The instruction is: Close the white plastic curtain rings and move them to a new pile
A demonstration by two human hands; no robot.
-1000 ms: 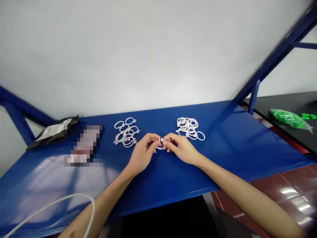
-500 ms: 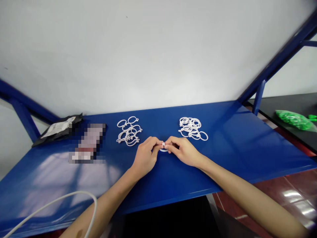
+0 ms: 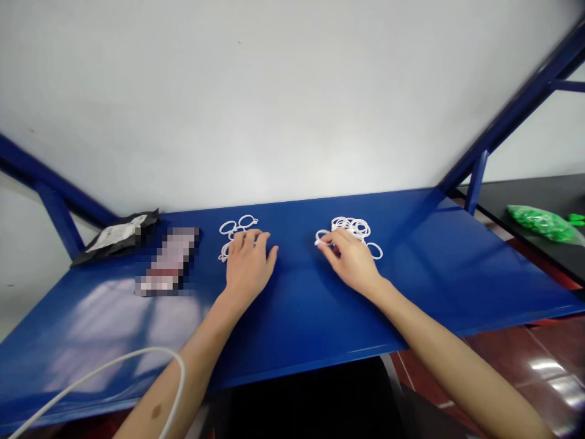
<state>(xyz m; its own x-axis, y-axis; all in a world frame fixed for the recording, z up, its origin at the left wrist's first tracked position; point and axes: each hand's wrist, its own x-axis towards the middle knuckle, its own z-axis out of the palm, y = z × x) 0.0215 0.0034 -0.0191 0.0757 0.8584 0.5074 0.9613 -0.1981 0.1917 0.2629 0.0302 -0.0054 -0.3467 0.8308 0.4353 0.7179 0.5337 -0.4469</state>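
**2 hands, 2 heaps of white rings**

Start at your far left: a black packet lies at the back corner of the blue worktop, and a white cable loops in low at the near edge, beside your left forearm.

Your left hand lies palm down with the fingers stretched out flat. The fingertips rest on the near side of the left heap of rings. It pinches nothing that you can see, and only the far rings of that heap show past the fingers.

A bare strip of worktop keeps the 2 hands well apart.

Your right hand is closed in a pinch, thumb against forefinger, on a single ring. That ring lies roughly flat, just above or on the worktop, and its loop sticks out to the left of the fingertips. The right heap of rings sits just beyond and to the right of those fingertips, touching or nearly touching the knuckles. So the held ring is at the left edge of that heap, and the right hand is by far the nearer hand to it.

Off to the far right, a green bag lies on a separate dark table
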